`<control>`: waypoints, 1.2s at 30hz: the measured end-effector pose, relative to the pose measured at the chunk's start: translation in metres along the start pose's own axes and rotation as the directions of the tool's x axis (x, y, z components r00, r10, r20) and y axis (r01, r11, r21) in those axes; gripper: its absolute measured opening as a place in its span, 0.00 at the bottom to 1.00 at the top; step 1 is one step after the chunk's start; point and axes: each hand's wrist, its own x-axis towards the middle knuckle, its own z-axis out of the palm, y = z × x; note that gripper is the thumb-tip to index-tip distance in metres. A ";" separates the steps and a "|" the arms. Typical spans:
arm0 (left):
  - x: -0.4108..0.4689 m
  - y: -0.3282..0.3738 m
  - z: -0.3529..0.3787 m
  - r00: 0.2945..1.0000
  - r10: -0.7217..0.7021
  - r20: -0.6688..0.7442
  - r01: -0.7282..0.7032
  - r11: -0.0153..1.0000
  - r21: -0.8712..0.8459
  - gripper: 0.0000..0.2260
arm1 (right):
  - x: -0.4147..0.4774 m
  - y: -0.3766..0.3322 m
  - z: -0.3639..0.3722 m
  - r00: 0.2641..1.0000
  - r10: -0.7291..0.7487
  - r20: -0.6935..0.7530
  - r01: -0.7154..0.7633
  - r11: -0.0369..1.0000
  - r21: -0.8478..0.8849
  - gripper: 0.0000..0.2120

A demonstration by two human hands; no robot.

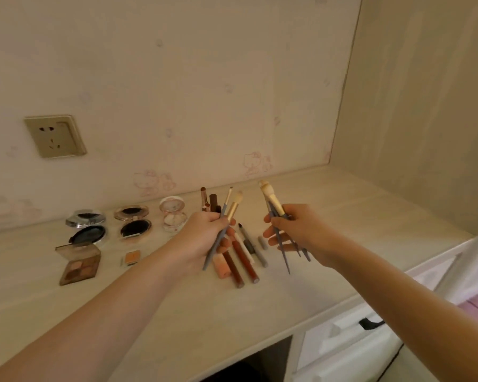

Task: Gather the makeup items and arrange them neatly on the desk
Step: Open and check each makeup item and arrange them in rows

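Head view: left grip point(204, 232) curling round two brushes point(232, 209), bristles pointing to 1 o'clock. Right grip point(295, 226) clutching brush bundle point(273, 202), bristles at 11, handles trailing to 5. Both hovering over tabletop point(356, 210). Lip-pencil row point(244, 260) lying between grips, below. Best: laying brushes parallel at row's 3 o'clock, bristles aligned, singly.

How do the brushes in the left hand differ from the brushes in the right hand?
Number: the left hand grips a left pair of brushes; the right hand grips a right bunch of at least three.
Lean: the left pair's tips lean right; the right bunch's lean left.
Tips: the left pair has one thin and one fluffy tip; the right bunch's are fluffy, pressed together.
Both have grey-blue handles and pale bristles.
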 end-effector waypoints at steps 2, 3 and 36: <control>-0.013 -0.006 -0.022 1.000 0.014 -0.025 -0.012 0.997 0.073 0.11 | -0.007 -0.004 0.018 0.999 -0.011 0.030 0.011 1.000 0.004 0.07; -0.020 -0.010 -0.033 0.999 0.022 -0.039 -0.017 0.993 0.121 0.10 | -0.009 -0.005 0.027 0.999 -0.017 0.044 0.017 1.000 0.005 0.07; -0.065 -0.105 -0.145 0.895 0.432 0.113 -0.215 0.196 0.957 0.13 | -0.008 -0.014 0.150 0.940 0.206 0.272 -0.262 0.947 0.188 0.10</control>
